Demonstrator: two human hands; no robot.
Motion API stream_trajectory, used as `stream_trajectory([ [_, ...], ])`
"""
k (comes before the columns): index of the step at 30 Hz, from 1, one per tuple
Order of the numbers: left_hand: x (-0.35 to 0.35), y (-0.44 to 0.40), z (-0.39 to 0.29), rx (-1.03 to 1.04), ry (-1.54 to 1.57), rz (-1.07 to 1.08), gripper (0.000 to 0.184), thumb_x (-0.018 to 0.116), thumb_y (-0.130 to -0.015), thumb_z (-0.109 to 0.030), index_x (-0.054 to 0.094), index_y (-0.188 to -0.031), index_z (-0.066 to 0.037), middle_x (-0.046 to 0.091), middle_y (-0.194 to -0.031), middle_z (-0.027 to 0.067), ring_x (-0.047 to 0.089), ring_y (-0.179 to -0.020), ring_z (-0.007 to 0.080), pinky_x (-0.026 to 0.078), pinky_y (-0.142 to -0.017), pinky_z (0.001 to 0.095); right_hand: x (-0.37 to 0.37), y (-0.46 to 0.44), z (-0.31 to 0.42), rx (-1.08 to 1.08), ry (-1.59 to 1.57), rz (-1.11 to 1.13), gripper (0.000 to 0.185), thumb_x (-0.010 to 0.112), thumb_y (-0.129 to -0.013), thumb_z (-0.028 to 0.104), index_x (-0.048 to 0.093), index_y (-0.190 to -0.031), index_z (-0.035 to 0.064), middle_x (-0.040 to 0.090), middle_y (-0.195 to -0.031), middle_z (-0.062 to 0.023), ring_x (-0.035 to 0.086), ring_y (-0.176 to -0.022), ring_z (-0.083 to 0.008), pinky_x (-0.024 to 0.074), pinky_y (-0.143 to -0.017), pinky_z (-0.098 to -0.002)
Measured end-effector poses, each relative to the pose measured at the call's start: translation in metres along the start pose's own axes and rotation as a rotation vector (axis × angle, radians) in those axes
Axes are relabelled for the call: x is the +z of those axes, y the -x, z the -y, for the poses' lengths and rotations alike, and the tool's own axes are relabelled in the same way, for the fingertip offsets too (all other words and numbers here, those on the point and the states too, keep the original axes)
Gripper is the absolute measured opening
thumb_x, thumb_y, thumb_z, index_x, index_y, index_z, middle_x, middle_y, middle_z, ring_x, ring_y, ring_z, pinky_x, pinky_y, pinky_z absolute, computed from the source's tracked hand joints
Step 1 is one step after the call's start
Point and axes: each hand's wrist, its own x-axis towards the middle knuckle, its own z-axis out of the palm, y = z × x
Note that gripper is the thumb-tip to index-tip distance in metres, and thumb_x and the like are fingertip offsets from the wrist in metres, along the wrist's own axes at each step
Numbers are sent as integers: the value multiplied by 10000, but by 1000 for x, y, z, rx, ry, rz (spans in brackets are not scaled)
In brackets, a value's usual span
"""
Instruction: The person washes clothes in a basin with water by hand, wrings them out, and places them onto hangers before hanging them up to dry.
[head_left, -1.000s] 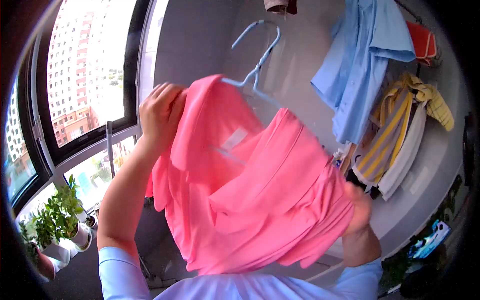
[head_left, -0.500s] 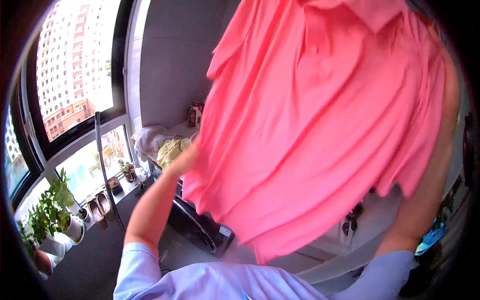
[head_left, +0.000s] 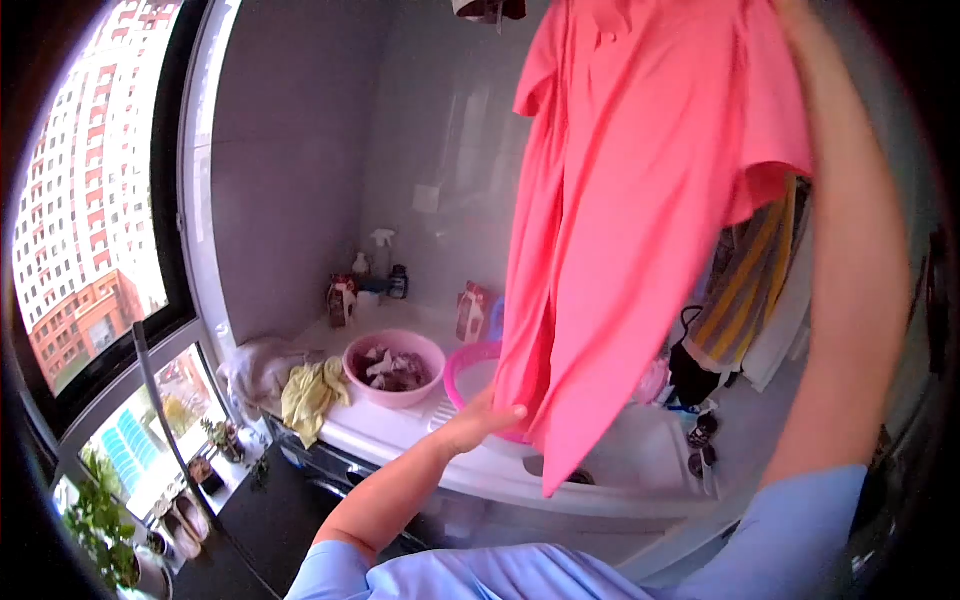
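Note:
A coral-pink polo shirt (head_left: 630,220) hangs in front of me, its collar near the top edge of the view and its hem lowest at a pointed corner. My left hand (head_left: 480,420) is closed at the shirt's lower left edge, thumb showing and the other fingers partly behind the cloth. On the right my arm reaches up beside the shirt's shoulder. Only the base of my right hand (head_left: 795,15) shows at the top edge, and its fingers are out of sight.
Behind the shirt is a white sink counter (head_left: 400,425) with a pink basin (head_left: 395,370) of dark wet cloth and a brighter pink basin (head_left: 465,375). A yellow cloth (head_left: 315,395) drapes over its edge. Bottles (head_left: 380,255) stand at the back; a striped towel (head_left: 745,290) hangs right.
The view has turned, bringing the counter and basins into sight. The shirt now hangs narrower and farther right in its upper part. My left hand stays at its left edge, lower down.

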Motion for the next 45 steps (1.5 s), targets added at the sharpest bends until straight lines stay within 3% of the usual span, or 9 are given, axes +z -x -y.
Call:
stream_trajectory([
  [3,-6,-21,-23,63,127,129,802,643,-828,-238,121,-1411,-62,401,-1304,85,423,-1180,189,356,-989,340,17,-29,-13,35,-9,9,319,416,-874,252,597,-993,18,634,-979,-122,606,-879,-244,462,-849,-395],
  [7,-31,-54,-50,240,62,112,818,615,-830,-87,53,-1424,-82,375,-1319,122,408,-1200,212,361,-990,352,24,-79,-54,138,-128,76,341,408,-874,273,601,-986,15,642,-971,-133,612,-896,-249,459,-856,-401],
  [12,-67,-77,-94,303,89,55,838,556,-794,77,77,-1437,-166,261,-1410,81,364,-1241,200,335,-997,339,25,-128,-109,209,-203,110,371,443,-933,281,513,-1172,5,558,-1188,-85,557,-1035,-229,444,-918,-362],
  [17,-86,-92,-162,346,12,99,836,556,-789,90,90,-1442,-142,326,-1375,98,431,-1183,191,371,-958,304,45,-169,-145,46,-153,-156,398,449,-938,309,504,-1160,-16,551,-1189,-123,551,-1051,-261,453,-912,-384],
  [22,-102,-127,-187,480,-255,94,831,538,-800,111,83,-1447,-144,423,-1287,91,489,-1092,146,403,-926,281,69,-185,-156,-32,-200,-203,413,452,-939,303,473,-1178,-34,540,-1185,-139,551,-1041,-265,466,-894,-400],
  [23,-99,-121,-198,384,-238,74,794,538,-817,91,110,-1445,-140,458,-1248,69,504,-1051,119,411,-916,268,75,-185,-156,-40,-199,-206,423,445,-942,306,462,-1186,-39,537,-1182,-142,552,-1036,-266,472,-885,-403],
  [36,-99,-148,-247,617,-394,-6,606,468,-871,68,229,-1407,-86,410,-1309,57,489,-1093,121,398,-932,262,120,-177,-149,-73,57,-279,613,390,-919,452,418,-1253,-61,522,-1197,-164,531,-1062,-276,476,-853,-400],
  [43,-107,-157,-274,625,-261,125,639,441,-862,95,208,-1417,-118,444,-1234,57,487,-1031,102,398,-897,257,106,-262,-193,-124,66,-239,698,401,-899,512,421,-1250,-90,517,-1210,-202,506,-1105,-301,461,-853,-409],
  [45,-112,-168,-286,643,-333,193,644,427,-858,97,210,-1419,-133,457,-1209,60,482,-1036,103,391,-896,251,107,-287,-203,-121,285,-360,713,392,-897,524,432,-1233,-103,509,-1217,-218,509,-1102,-306,458,-851,-413],
])
